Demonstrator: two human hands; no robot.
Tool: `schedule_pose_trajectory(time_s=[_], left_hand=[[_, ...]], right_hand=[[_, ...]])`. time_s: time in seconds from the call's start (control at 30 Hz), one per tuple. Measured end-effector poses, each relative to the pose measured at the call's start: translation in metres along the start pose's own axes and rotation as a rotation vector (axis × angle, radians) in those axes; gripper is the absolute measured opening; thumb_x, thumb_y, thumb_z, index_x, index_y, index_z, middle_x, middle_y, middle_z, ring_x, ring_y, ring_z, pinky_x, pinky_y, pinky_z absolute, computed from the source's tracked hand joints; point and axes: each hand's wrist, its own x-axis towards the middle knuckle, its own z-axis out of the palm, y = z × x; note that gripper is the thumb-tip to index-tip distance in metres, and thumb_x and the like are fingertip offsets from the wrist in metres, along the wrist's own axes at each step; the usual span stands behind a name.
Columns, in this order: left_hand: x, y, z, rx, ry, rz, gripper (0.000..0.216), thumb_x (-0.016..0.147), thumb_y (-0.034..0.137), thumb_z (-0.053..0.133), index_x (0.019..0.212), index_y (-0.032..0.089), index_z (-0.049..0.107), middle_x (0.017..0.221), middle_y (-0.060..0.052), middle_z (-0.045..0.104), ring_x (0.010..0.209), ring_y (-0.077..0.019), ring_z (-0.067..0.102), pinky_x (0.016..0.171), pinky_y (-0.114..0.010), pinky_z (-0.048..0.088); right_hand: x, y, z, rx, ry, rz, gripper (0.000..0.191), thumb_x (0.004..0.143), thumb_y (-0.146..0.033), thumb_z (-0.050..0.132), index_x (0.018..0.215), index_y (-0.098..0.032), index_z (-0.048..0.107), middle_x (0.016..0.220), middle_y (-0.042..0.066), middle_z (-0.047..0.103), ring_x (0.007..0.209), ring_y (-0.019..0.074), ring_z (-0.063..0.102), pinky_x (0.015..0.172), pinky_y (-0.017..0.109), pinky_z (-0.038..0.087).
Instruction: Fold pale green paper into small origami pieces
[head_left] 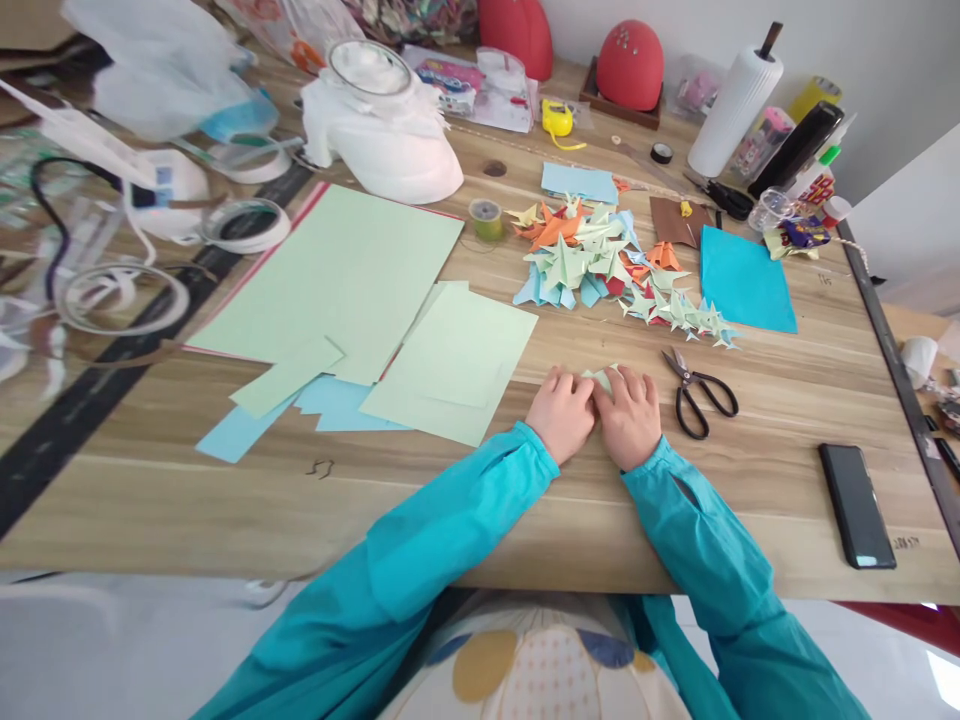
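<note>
Both my hands rest on the wooden table, close together over a small piece of light green paper (602, 376). Fingers of my left hand (561, 412) are curled and pressed onto its left side. My right hand (630, 412) presses on it from the right, its fingers bent. Most of the paper is hidden beneath them. Just right of my right hand lie black-handled scissors (699, 392), blades slightly apart. Beyond the hands sits a heap of folded paper shapes (577, 255) in green, orange, blue and red. Light green sheets (457, 365) lie to the left.
A phone (857, 506) lies near the right edge. Blue paper (748, 280) is at the back right, beside a brown piece (679, 220). A thread spool (486, 220), tape rolls (246, 225), a white wrapped form (382, 140) and a red dome (630, 65) stand farther back.
</note>
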Motion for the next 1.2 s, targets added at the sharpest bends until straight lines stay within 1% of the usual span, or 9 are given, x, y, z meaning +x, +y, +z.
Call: schedule_pose_trajectory(time_s=[0.13, 0.37, 0.47, 0.6, 0.67, 0.73, 0.93, 1.1, 1.2], left_hand=[[0.002, 0.001, -0.002, -0.044, -0.036, -0.015, 0.033, 0.083, 0.013, 0.041, 0.102, 0.009, 0.067, 0.100, -0.015, 0.061, 0.089, -0.0279, 0.051, 0.096, -0.049, 0.030], [-0.001, -0.004, 0.001, -0.077, -0.007, 0.000, 0.033, 0.083, 0.011, 0.039, 0.097, 0.010, 0.068, 0.107, -0.015, 0.059, 0.093, -0.0290, 0.047, 0.092, -0.050, 0.031], [-0.001, -0.005, 0.001, -0.079, -0.001, 0.007, 0.032, 0.083, 0.012, 0.039, 0.093, 0.011, 0.069, 0.109, -0.014, 0.058, 0.093, -0.0294, 0.046, 0.089, -0.049, 0.031], [0.000, -0.006, 0.001, -0.094, 0.020, 0.003, 0.033, 0.085, 0.012, 0.037, 0.087, 0.012, 0.070, 0.099, -0.013, 0.061, 0.090, -0.0278, 0.047, 0.084, -0.046, 0.034], [0.000, -0.005, 0.002, -0.092, 0.026, -0.010, 0.033, 0.085, 0.012, 0.036, 0.089, 0.012, 0.069, 0.096, -0.013, 0.061, 0.088, -0.0276, 0.048, 0.081, -0.045, 0.035], [0.000, -0.005, 0.003, -0.080, 0.025, -0.017, 0.033, 0.085, 0.012, 0.036, 0.091, 0.011, 0.068, 0.096, -0.014, 0.061, 0.088, -0.0278, 0.049, 0.081, -0.045, 0.036], [-0.002, -0.002, 0.004, -0.075, 0.055, -0.058, 0.036, 0.088, 0.016, 0.033, 0.103, 0.008, 0.065, 0.094, -0.015, 0.063, 0.090, -0.0267, 0.052, 0.092, -0.044, 0.035], [-0.007, -0.002, 0.006, -0.082, 0.102, -0.091, 0.038, 0.090, 0.024, 0.035, 0.113, 0.008, 0.060, 0.101, -0.016, 0.063, 0.095, -0.0252, 0.054, 0.098, -0.044, 0.032], [-0.009, -0.001, 0.008, -0.082, 0.129, -0.095, 0.037, 0.090, 0.026, 0.036, 0.114, 0.010, 0.059, 0.106, -0.016, 0.062, 0.097, -0.0248, 0.055, 0.099, -0.045, 0.032]], right_hand=[[-0.001, 0.003, 0.003, 0.022, 0.040, 0.006, 0.028, 0.089, -0.018, 0.042, 0.112, -0.021, 0.059, 0.122, 0.010, 0.057, 0.119, 0.0255, 0.041, 0.101, 0.049, 0.018], [-0.022, 0.026, 0.008, -0.061, 0.100, 0.180, 0.031, 0.079, -0.014, 0.051, 0.106, -0.024, 0.063, 0.128, 0.010, 0.054, 0.117, 0.0270, 0.043, 0.097, 0.048, 0.022], [-0.022, 0.026, 0.007, -0.068, 0.125, 0.201, 0.029, 0.080, -0.013, 0.049, 0.103, -0.021, 0.065, 0.124, 0.011, 0.056, 0.115, 0.0260, 0.045, 0.097, 0.046, 0.024], [-0.013, 0.018, 0.003, -0.049, 0.157, 0.180, 0.031, 0.080, -0.013, 0.049, 0.106, -0.021, 0.064, 0.126, 0.012, 0.054, 0.115, 0.0266, 0.043, 0.096, 0.044, 0.026], [-0.009, 0.012, 0.002, -0.020, 0.118, 0.155, 0.037, 0.080, -0.014, 0.050, 0.114, -0.025, 0.060, 0.128, 0.011, 0.052, 0.116, 0.0264, 0.042, 0.095, 0.043, 0.027], [-0.007, 0.008, 0.003, -0.003, 0.074, 0.160, 0.034, 0.081, -0.016, 0.050, 0.111, -0.028, 0.061, 0.128, 0.010, 0.051, 0.118, 0.0268, 0.040, 0.095, 0.043, 0.027], [-0.014, 0.019, 0.011, -0.041, 0.089, 0.300, 0.030, 0.080, -0.016, 0.050, 0.104, -0.024, 0.066, 0.121, 0.011, 0.057, 0.115, 0.0278, 0.044, 0.096, 0.047, 0.025], [-0.014, 0.021, 0.008, -0.045, 0.118, 0.272, 0.031, 0.080, -0.015, 0.049, 0.106, -0.021, 0.065, 0.121, 0.013, 0.056, 0.114, 0.0283, 0.043, 0.096, 0.047, 0.025], [-0.010, 0.010, 0.004, -0.039, 0.127, 0.209, 0.036, 0.082, -0.016, 0.048, 0.116, -0.024, 0.059, 0.125, 0.011, 0.053, 0.116, 0.0274, 0.041, 0.097, 0.046, 0.025]])
